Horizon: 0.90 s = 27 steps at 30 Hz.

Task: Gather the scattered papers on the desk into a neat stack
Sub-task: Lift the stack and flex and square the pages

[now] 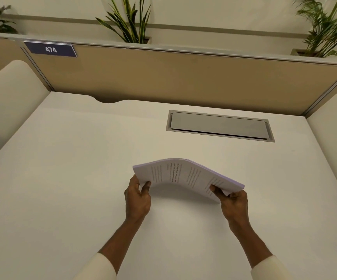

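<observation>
A stack of white printed papers [183,175] is held above the middle of the white desk [62,168], bowed upward in an arch. My left hand [137,198] grips its left end, thumb on top and fingers beneath. At the right end, my right hand [233,203] pinches the stack the same way. The sheets lie together with edges roughly aligned. I see no loose sheets elsewhere on the desk.
A grey cable hatch [220,126] is set flush into the desk behind the papers. A tan partition [183,81] with a "474" label [51,49] closes the back. Curved white side panels [7,93] flank the desk. Plants [129,23] stand beyond the partition.
</observation>
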Motion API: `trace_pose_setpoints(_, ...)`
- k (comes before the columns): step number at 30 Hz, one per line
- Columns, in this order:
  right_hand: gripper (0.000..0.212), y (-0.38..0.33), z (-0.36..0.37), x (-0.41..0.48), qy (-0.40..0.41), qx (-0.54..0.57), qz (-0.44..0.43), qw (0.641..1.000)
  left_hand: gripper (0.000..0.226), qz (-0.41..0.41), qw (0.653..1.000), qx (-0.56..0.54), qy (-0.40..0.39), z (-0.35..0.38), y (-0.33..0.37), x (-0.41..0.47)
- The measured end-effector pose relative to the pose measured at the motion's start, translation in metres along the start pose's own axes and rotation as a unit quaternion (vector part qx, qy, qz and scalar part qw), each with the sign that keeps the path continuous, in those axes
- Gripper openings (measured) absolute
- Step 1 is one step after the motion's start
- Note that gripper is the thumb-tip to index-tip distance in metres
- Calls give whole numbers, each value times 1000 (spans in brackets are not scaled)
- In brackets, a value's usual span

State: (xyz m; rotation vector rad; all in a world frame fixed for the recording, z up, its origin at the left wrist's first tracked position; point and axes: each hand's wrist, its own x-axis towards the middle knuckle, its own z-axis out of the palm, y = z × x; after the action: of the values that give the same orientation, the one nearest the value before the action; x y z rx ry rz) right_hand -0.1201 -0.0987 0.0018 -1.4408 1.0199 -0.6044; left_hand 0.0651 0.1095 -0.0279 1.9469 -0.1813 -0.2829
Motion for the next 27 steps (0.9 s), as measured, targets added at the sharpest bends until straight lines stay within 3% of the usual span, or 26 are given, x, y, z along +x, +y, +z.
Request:
trace_pose_setpoints(20, 22, 8, -2, 4, -4, 5, 33, 999, 37, -10, 1000, 8, -13, -1, 3, -5)
trace_pose_setpoints(27, 15, 2, -12, 16, -32, -23, 39, 998, 31, 11, 996, 30, -83, -18, 3, 0)
